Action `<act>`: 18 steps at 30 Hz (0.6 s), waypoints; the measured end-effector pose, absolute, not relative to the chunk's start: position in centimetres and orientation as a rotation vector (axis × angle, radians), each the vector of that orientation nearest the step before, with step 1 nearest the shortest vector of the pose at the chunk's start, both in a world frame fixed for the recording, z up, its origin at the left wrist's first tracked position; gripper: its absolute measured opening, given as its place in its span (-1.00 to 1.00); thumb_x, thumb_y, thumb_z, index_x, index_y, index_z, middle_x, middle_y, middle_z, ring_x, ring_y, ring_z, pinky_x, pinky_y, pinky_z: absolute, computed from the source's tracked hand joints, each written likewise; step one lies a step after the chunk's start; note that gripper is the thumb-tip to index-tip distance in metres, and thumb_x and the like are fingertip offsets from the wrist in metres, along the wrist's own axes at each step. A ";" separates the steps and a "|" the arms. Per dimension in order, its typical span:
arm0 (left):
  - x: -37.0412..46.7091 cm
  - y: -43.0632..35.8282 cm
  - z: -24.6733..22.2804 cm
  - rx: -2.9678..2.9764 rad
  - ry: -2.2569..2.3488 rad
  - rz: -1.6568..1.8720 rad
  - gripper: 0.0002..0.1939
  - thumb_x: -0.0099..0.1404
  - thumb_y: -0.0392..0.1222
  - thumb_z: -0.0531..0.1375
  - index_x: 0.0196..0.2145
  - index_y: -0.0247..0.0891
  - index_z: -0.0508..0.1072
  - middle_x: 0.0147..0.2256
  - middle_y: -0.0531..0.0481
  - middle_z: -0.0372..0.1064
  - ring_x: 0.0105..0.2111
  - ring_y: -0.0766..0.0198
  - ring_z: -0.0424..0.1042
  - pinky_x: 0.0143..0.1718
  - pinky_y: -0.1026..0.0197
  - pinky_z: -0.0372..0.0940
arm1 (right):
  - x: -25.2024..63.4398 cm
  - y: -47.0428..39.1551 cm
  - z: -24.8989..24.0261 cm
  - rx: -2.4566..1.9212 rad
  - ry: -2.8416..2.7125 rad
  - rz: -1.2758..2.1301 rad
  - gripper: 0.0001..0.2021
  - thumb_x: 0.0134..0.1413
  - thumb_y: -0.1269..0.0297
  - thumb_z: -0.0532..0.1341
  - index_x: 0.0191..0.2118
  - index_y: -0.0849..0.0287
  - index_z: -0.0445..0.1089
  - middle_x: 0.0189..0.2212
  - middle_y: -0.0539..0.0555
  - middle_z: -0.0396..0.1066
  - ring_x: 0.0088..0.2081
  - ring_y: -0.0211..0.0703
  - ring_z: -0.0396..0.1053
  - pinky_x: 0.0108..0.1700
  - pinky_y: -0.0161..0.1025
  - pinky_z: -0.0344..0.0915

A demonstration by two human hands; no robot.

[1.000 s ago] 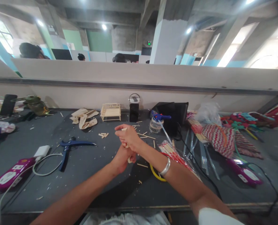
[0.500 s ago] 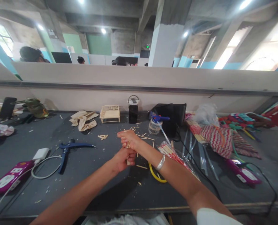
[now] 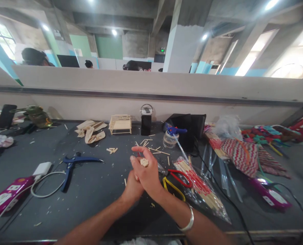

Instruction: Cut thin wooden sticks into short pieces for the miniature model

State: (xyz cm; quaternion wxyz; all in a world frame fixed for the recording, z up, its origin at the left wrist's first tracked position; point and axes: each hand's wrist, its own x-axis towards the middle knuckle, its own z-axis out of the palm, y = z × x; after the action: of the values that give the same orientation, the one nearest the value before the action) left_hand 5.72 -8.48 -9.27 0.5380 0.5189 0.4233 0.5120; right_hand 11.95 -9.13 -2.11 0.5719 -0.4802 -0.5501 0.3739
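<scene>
My right hand [image 3: 150, 177] is wrapped round a bundle of short wooden sticks [image 3: 144, 162], its index finger stretched out. The bundle's cut ends face up between the thumb and fingers. My left hand [image 3: 134, 185] is closed beneath, against the right one, and grips the lower part of the bundle; most of its fingers are hidden. Beyond the hands lie loose wooden sticks [image 3: 158, 150]. A small pile of cut pieces [image 3: 112, 150] is to the left. Just right of the hands are a red handle [image 3: 180, 177] and a yellow handle [image 3: 174, 189] of a tool.
A miniature stick-built bench [image 3: 120, 124] stands at the back near a phone [image 3: 146, 125]. A blue glue gun [image 3: 176, 130] rests on a glass jar [image 3: 169, 139]. Left lies a blue cutter [image 3: 71, 165]; right, a plastic packet of sticks [image 3: 200, 185] and a black cable [image 3: 218, 185].
Both hands have come nearer to me and clasp closer together. The bundle, upright between stacked fists before, now shows its end upward. The red handle has come into view as the right arm shifted.
</scene>
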 end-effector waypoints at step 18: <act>5.4 -7.9 -9.7 1.507 1.119 1.102 -0.96 0.01 -0.31 0.19 -0.56 -0.29 0.40 -0.53 0.00 0.41 -0.48 0.29 0.31 -0.45 0.31 0.21 | 12.6 -8.7 -3.9 -1.022 -1.028 1.080 -0.73 0.04 0.18 0.21 -0.14 0.14 0.30 -0.70 -0.20 0.15 -0.67 -0.37 0.12 -0.55 -0.39 0.15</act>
State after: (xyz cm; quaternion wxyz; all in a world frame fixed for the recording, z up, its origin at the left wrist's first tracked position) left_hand 5.36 -7.95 -9.69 0.4641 0.6133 0.4555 0.4484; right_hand 12.61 -8.66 -3.92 0.6187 -0.4442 -0.4467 0.4694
